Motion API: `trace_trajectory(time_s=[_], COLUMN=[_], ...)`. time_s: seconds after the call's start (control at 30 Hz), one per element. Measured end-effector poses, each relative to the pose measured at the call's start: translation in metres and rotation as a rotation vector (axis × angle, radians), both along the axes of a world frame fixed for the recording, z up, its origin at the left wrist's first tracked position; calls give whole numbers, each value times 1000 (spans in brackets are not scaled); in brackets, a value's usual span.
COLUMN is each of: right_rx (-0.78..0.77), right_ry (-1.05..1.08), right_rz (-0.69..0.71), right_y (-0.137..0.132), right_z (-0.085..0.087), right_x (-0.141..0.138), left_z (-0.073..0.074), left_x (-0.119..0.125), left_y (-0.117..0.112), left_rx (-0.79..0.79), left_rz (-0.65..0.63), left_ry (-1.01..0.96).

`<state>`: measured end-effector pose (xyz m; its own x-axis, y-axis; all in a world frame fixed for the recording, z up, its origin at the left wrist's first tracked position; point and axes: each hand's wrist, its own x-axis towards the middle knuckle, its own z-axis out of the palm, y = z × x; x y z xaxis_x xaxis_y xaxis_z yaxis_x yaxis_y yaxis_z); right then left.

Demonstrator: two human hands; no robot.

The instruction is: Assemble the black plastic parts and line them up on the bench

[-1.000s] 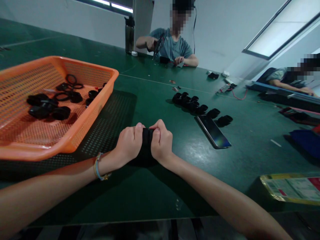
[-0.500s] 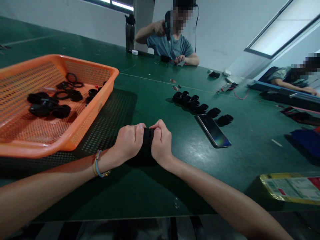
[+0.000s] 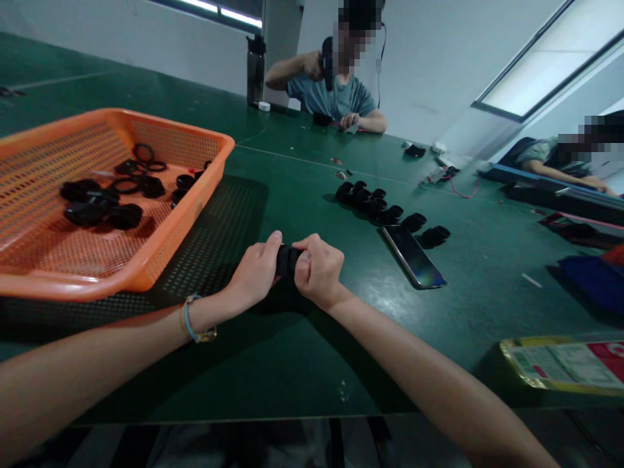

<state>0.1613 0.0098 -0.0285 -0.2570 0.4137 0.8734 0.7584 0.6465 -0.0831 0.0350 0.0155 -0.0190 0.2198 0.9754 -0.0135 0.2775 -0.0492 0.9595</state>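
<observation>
Between my two hands is a black ribbed fitting [image 3: 285,260], held a little above the green table [image 3: 390,364]. My left hand [image 3: 256,273] is closed around its left side, the thumb pointing up along it. My right hand [image 3: 319,270] wraps the other end in a fist, fingers curled. Most of the fitting is hidden by the hands. Left of them stands an orange basket [image 3: 182,244] with black fittings [image 3: 92,205] and black rings [image 3: 143,153] inside. Several black cylindrical fittings [image 3: 375,207] stand in a row beyond my right hand.
A phone [image 3: 414,257] lies by the row. At the right are a gold-edged package [image 3: 565,364] and a blue item [image 3: 592,279]. Across the table a person [image 3: 336,91] holds a power tool [image 3: 327,63] beside a bottle [image 3: 255,71]; another person [image 3: 560,159] sits far right.
My right hand has turned and shifted slightly right. My left thumb has lifted and its grip has loosened somewhat, with the black fitting still between both hands.
</observation>
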Motion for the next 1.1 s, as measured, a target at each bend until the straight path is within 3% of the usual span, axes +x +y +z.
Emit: trace_trajectory(time_s=[0.17, 0.63, 1.1], right_rx=[-98, -324, -610], right_ry=[46, 248, 501], right_rz=[-73, -75, -102], right_y=[-5, -12, -13], right_z=[-1, -1, 1], right_x=[-6, -13, -18], left_z=[-3, 1, -1], left_x=[0, -1, -5], left_y=[-2, -4, 0], left_rx=[140, 213, 477], left_rz=[83, 54, 27], left_ry=[90, 158, 380])
